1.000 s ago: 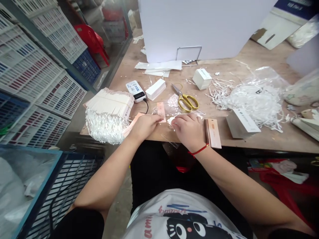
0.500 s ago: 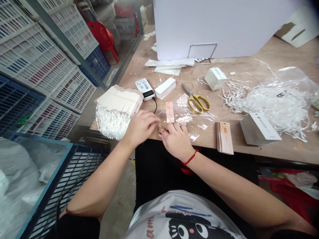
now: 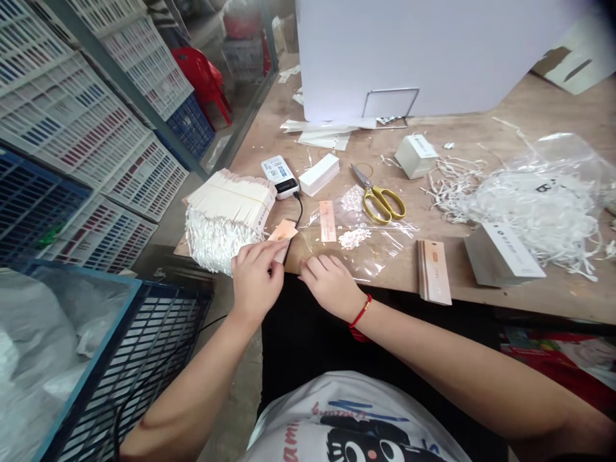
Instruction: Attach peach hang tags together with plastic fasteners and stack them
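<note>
The left hand (image 3: 257, 287) pinches a pink paper tag (image 3: 282, 232) in its fingers. The right hand (image 3: 330, 287) lies open on a clear plastic bag (image 3: 380, 244).

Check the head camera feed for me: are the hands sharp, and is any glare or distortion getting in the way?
Head view: the left hand and right hand look fairly sharp, without strong motion blur; the light is even, with only small glints on the clear plastic bag; the stacked crates bow from wide-angle distortion; a dark blurred smudge covers the top right corner.
</note>
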Available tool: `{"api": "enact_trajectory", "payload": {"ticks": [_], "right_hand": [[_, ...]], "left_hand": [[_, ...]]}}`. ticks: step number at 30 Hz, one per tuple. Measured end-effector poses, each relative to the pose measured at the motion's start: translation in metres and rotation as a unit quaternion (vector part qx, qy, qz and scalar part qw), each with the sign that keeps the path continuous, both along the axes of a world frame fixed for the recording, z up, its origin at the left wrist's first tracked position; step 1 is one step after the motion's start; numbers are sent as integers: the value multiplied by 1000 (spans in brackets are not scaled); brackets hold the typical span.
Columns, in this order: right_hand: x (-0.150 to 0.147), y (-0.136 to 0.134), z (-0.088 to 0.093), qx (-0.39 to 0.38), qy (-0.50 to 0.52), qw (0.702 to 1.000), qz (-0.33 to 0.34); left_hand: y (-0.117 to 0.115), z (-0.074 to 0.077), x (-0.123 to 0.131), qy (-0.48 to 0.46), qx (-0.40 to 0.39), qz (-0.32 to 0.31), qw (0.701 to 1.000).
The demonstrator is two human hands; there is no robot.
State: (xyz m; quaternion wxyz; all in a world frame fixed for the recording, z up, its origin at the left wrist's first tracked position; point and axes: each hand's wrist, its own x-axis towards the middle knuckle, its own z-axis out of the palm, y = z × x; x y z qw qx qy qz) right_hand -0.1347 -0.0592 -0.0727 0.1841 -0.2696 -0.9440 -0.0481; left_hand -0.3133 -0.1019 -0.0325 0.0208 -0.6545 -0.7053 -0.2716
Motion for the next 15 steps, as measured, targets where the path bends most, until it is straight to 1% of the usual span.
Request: {"api": "enact_trajectory", "payload": {"ticks": [3,5,8,11,15], "right_hand": [[-1,2,-7,28,36,998,46],[-2,3,-12,50,66,995,61],[-3,1,-18,63,96,992,60],[-3,1,-19,69,114,990,45],[-6,-2,-15,109,140,983,52]], "left_hand": [[-2,3,-5,-21,41,25,999],[-5,4,-7,-23,64,35,997],[-11,2,-8,-33,82,39,995],[-16,2,-8,-51,87,37,994],[-22,8,-9,-63,105,43,992]]}}
